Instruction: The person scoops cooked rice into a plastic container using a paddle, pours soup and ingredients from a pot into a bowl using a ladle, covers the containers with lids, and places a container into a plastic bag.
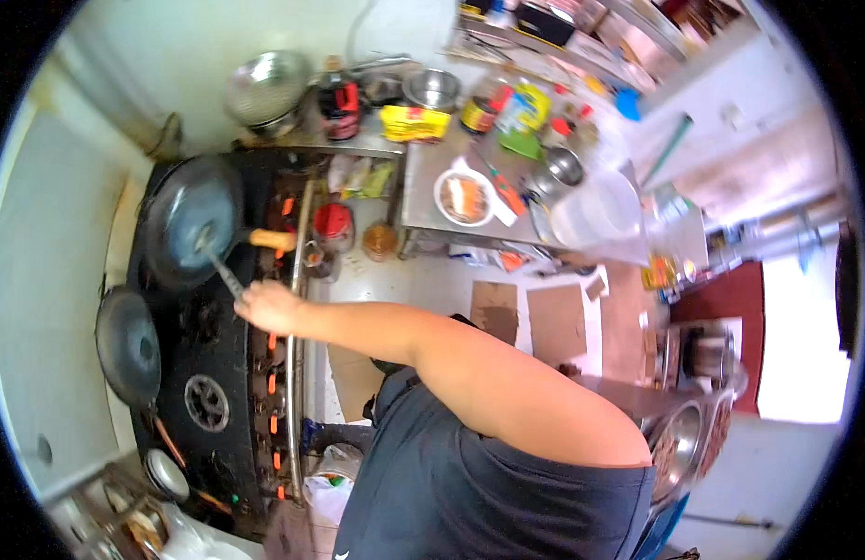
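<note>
My right hand (269, 306) reaches over the front of a black gas range and grips the handle of a metal ladle (226, 273). The ladle's head rests inside a large dark wok (173, 203), whose wooden handle (272, 240) points towards the range's front rail. Blur hides whether the wok holds a little liquid. Beside it on the range stands a second, smaller wok (128, 346). My left hand is out of view.
A bare burner (207, 404) lies near the smaller wok. Along the range's front run orange knobs (272, 383) and a metal rail (295, 406). A steel table (432, 203) carries a white bowl of food (464, 197), bottles and bags. Cardboard pieces (556, 322) lie on the floor.
</note>
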### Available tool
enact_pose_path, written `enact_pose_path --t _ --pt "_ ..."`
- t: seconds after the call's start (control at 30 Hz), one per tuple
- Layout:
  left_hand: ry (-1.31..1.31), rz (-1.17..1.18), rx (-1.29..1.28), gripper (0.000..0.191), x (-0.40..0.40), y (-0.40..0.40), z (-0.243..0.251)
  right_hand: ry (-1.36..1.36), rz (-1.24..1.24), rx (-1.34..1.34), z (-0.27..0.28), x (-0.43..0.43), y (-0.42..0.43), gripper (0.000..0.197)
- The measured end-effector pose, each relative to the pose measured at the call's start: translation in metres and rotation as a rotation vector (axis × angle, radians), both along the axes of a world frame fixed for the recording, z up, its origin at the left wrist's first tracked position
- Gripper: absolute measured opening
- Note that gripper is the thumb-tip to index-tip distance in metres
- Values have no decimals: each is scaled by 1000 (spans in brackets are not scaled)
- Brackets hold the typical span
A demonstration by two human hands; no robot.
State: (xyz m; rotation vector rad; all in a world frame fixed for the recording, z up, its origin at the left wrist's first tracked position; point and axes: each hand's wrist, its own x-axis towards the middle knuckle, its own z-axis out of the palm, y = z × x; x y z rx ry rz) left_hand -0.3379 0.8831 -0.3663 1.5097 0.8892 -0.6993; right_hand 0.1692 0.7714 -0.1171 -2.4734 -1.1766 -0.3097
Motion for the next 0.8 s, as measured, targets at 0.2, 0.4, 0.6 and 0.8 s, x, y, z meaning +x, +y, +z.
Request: enact_pose_path --t 0.2,0.4,0.6,0.8 --pt "-52 -70 -276 19 119 19 -13 424 -56 -138 -52 -107 -224 16" --pt "-43 -83 -100 25 222 -76 68 801 -1070 -31 -85 -146 -448 20" --pt "-35 -206 123 41 270 -162 86 513 -1141 34 -98 -47 -538 30" --pt "-394 -476 312 36 309 -275 165 309 -1162 -84 -161 -5 -566 18"
